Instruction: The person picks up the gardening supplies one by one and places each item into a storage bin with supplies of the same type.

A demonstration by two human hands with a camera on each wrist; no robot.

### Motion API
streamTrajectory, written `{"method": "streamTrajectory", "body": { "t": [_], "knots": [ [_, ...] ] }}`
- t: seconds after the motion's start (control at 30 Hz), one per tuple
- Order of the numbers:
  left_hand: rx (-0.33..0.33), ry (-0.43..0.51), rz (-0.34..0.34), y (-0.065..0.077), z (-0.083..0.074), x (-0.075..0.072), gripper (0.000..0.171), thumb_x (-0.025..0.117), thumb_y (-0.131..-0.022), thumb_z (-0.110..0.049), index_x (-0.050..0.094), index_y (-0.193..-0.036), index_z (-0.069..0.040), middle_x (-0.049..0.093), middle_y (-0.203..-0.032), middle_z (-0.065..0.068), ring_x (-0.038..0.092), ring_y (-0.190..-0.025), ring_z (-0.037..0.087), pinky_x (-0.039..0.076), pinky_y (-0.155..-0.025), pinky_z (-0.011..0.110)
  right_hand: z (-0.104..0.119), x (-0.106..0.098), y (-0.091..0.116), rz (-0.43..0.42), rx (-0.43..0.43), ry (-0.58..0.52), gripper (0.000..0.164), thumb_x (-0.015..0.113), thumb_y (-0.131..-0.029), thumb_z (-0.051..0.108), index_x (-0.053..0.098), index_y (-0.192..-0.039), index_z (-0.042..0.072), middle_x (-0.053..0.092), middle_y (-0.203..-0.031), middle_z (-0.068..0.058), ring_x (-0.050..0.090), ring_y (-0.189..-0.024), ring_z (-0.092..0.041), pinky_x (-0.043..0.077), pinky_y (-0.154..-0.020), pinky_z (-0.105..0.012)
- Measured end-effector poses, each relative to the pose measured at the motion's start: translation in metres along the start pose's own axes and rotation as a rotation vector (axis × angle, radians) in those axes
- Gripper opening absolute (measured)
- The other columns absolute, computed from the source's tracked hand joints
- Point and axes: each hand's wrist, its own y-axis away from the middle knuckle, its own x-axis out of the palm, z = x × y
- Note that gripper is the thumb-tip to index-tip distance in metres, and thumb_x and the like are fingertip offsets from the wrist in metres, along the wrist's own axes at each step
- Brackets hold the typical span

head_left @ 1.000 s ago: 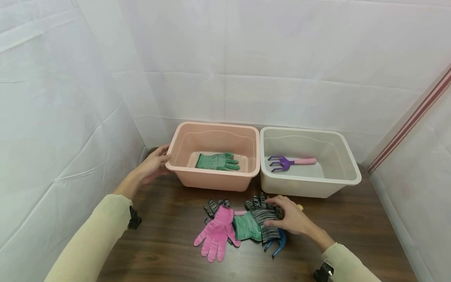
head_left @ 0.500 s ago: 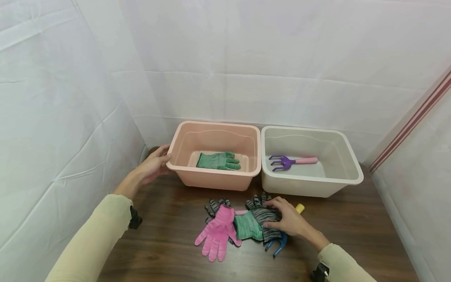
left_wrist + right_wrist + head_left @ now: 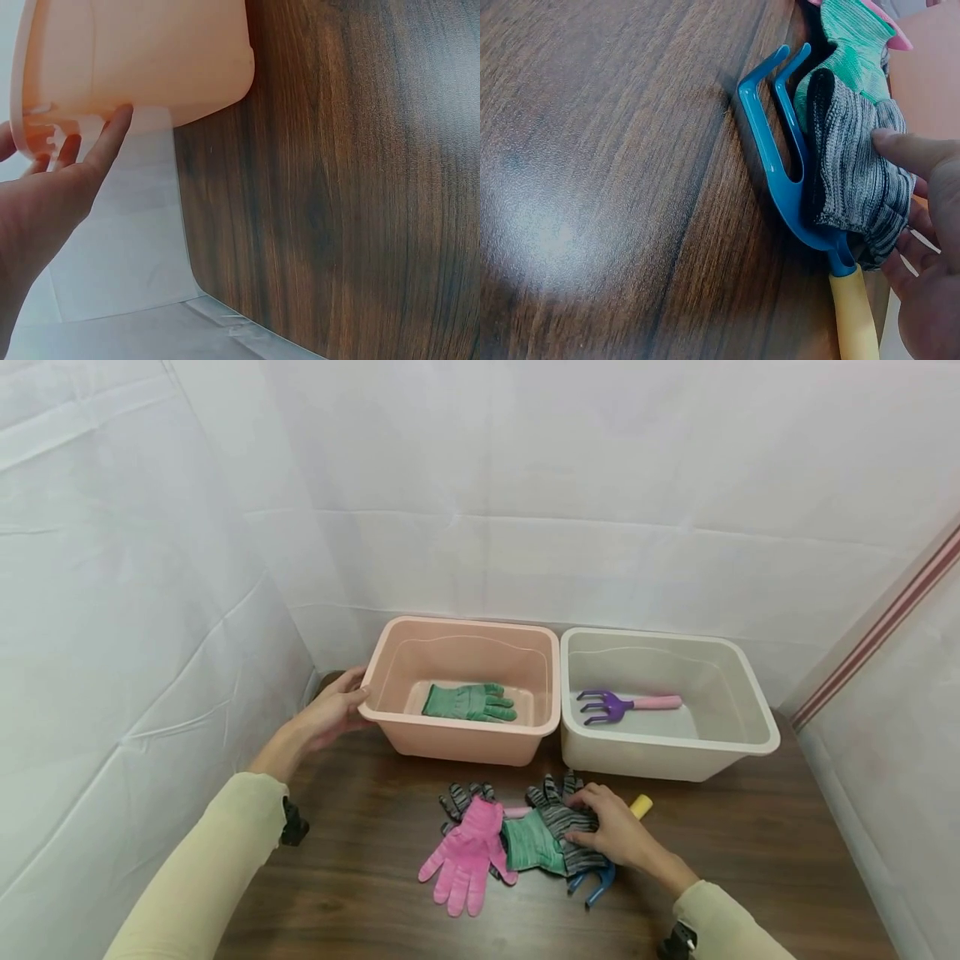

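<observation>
At the left edge of the peach plastic bin (image 3: 465,746), left hand (image 3: 327,714) is gripping. Right hand (image 3: 621,832) is pinching grey-black knit glove (image 3: 561,821).

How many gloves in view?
5. A green glove in the peach bin; on the table, a pink glove, a gray striped glove partly beneath it, another green glove, and a second striped glove at the right hand. Others may be hidden underneath.

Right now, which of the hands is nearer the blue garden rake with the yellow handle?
Right. The right hand is close to the blue garden rake, on the gray-black glove partly covering it. The left hand is farther off, at the left end of the peach bin.
</observation>
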Motion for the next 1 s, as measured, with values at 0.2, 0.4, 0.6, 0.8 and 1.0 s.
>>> {"method": "streamTrajectory", "body": {
  "t": [0.2,0.4,0.6,0.8,1.0],
  "knots": [
    [0.000,-0.003,0.006,0.002,-0.002,0.001,0.062,0.034,-0.117,-0.014,0.004,-0.170,-0.007,0.008,-0.175,0.020,0.023,-0.155,0.048,0.027,-0.120,0.071,0.001,0.000,-0.001,0.010,0.020,0.005,0.031,0.088,-0.090,0.021,0.072,-0.116,0.021,0.064,-0.111,0.009,0.058,-0.106,-0.014,0.053,-0.096,-0.047],
    [-0.002,-0.014,0.008,0.002,-0.003,0.001,0.062,0.035,-0.117,-0.015,0.004,-0.170,-0.007,0.008,-0.175,0.021,0.023,-0.155,0.047,0.029,-0.120,0.070,0.000,-0.001,-0.003,0.014,0.019,0.002,0.026,0.087,-0.091,0.017,0.074,-0.114,0.020,0.065,-0.108,0.011,0.060,-0.102,-0.013,0.055,-0.093,-0.042],
    [0.001,-0.010,0.007,0.002,-0.002,0.000,0.063,0.035,-0.117,-0.014,0.003,-0.170,-0.007,0.008,-0.175,0.021,0.023,-0.156,0.046,0.029,-0.120,0.070,-0.002,-0.001,-0.005,-0.001,0.009,-0.009,0.021,0.085,-0.091,0.012,0.077,-0.110,0.019,0.066,-0.102,0.012,0.061,-0.097,-0.011,0.056,-0.088,-0.039],
    [0.003,-0.018,0.012,0.002,-0.001,0.000,0.063,0.036,-0.117,-0.015,0.003,-0.170,-0.008,0.008,-0.175,0.021,0.023,-0.155,0.047,0.027,-0.120,0.072,0.000,-0.006,-0.005,-0.033,-0.024,-0.015,0.019,0.084,-0.091,0.010,0.077,-0.106,0.019,0.067,-0.100,0.012,0.064,-0.095,-0.011,0.058,-0.085,-0.037],
    [0.005,-0.016,0.007,0.001,0.000,0.000,0.063,0.037,-0.117,-0.016,0.004,-0.170,-0.008,0.009,-0.175,0.021,0.024,-0.156,0.046,0.027,-0.120,0.072,0.006,-0.017,-0.004,-0.058,-0.033,-0.057,0.018,0.082,-0.093,0.007,0.077,-0.105,0.020,0.069,-0.102,0.011,0.065,-0.093,-0.011,0.060,-0.083,-0.037]
  ]
}}
